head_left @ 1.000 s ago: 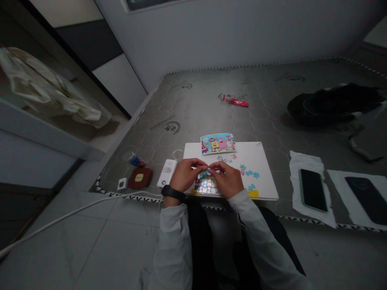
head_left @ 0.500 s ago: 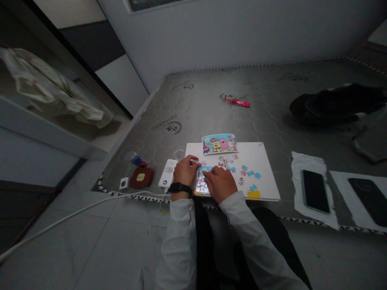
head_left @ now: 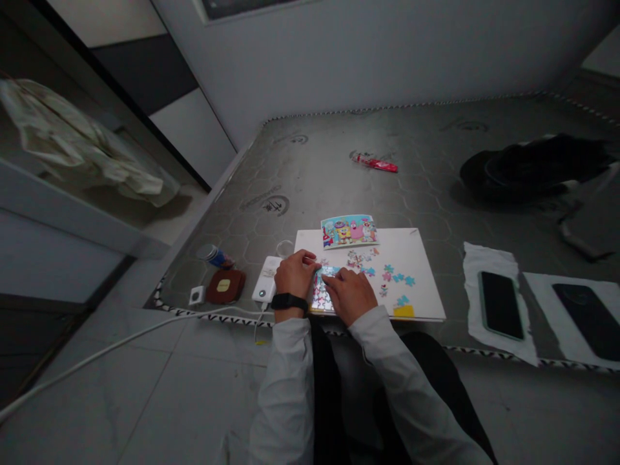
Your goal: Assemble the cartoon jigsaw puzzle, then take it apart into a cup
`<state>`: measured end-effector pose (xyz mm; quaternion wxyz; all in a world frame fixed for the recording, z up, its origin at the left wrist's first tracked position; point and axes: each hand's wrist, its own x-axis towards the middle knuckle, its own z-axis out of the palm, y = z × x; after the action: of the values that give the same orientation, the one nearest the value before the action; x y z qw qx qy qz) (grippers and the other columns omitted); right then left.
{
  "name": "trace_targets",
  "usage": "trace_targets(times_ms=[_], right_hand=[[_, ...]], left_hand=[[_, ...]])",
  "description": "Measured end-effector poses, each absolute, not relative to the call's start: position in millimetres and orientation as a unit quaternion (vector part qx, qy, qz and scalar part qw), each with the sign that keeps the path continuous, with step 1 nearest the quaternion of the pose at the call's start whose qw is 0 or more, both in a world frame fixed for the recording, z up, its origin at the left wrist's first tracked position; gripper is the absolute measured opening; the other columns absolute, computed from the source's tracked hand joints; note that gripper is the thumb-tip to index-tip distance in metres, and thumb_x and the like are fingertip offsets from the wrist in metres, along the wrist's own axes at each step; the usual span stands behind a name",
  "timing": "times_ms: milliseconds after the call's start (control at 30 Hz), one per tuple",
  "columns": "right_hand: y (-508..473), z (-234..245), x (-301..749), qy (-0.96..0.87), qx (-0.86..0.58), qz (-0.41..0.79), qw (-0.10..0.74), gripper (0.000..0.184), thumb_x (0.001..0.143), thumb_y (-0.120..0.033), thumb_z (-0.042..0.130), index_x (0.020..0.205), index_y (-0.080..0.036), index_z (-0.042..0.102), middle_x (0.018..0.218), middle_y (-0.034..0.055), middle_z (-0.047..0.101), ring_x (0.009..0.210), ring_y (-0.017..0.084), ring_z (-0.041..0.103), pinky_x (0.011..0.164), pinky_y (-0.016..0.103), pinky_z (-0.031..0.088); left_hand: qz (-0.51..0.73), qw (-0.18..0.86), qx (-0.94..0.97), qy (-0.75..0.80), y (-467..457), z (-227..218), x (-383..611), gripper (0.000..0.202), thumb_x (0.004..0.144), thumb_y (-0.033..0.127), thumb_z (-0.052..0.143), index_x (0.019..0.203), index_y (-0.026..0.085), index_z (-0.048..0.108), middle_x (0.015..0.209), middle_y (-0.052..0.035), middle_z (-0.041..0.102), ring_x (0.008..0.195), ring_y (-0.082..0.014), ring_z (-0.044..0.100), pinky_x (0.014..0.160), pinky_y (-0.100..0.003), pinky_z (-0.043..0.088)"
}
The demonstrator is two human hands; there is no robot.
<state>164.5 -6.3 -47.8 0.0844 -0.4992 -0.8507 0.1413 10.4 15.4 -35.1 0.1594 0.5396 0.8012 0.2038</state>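
Note:
My left hand point(head_left: 294, 276), with a dark band on its wrist, rests at the upper left edge of the partly joined jigsaw puzzle point(head_left: 321, 300). Its fingers are loosely bent and apart, the tips touching the puzzle's edge. From the right, my right hand point(head_left: 352, 294) reaches over the puzzle with thumb and fingers closed in a pinch at its upper part; what lies between them is hidden. Several loose puzzle pieces point(head_left: 398, 278) are scattered on the white board point(head_left: 426, 284) to the right. A colourful cartoon picture card point(head_left: 349, 231) lies at the board's back edge.
Left of the board are a white power bank point(head_left: 265, 281) with a cable, a brown case point(head_left: 225, 286), a white plug point(head_left: 196, 295) and a can point(head_left: 217, 256). A phone point(head_left: 501, 305) lies right on white paper. Behind are a red wrapper point(head_left: 375, 163) and a black cap point(head_left: 508, 169).
The view has shifted very slightly. Both hands stay over the puzzle in nearly the same pose, and the loose pieces look unmoved.

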Motion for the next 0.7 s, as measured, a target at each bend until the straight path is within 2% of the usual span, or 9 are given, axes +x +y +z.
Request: trace_targets(times_ms=[233, 500, 700], right_hand=[[-6.1, -50.4, 164.2, -0.852, -0.497, 0.141, 0.087, 0.032, 0.101, -0.03, 0.046, 0.127, -0.03, 0.066, 0.104, 0.0069, 0.064, 0.099, 0.022, 0.057, 0.081, 0.036, 0.034], [-6.6, -44.2, 167.2, -0.847, -0.508, 0.13, 0.089, 0.035, 0.099, -0.028, 0.05, 0.132, -0.024, 0.062, 0.108, 0.0091, 0.064, 0.101, 0.023, 0.056, 0.083, 0.035, 0.033], [-2.7, -40.2, 173.6, -0.827, -0.542, 0.129, 0.074, 0.035, 0.1, -0.03, 0.048, 0.132, -0.025, 0.063, 0.108, 0.0099, 0.064, 0.104, 0.024, 0.056, 0.083, 0.036, 0.034]], left_hand=[[0.199, 0.158, 0.541, 0.802, 14.9, -34.8, 7.7, 0.016, 0.077, 0.031, 0.079, 0.092, 0.031, 0.074, 0.089, 0.007, 0.078, 0.089, -0.0178, 0.07, 0.07, -0.028, 0.045], [0.207, 0.157, 0.533, 0.805, 12.7, -29.9, 7.4, 0.014, 0.077, 0.032, 0.078, 0.091, 0.031, 0.075, 0.091, 0.0058, 0.078, 0.09, -0.0195, 0.07, 0.071, -0.029, 0.046], [0.194, 0.164, 0.524, 0.813, 12.5, -30.3, 6.2, 0.014, 0.076, 0.032, 0.077, 0.09, 0.031, 0.075, 0.09, 0.0049, 0.078, 0.09, -0.0201, 0.07, 0.073, -0.03, 0.048]])
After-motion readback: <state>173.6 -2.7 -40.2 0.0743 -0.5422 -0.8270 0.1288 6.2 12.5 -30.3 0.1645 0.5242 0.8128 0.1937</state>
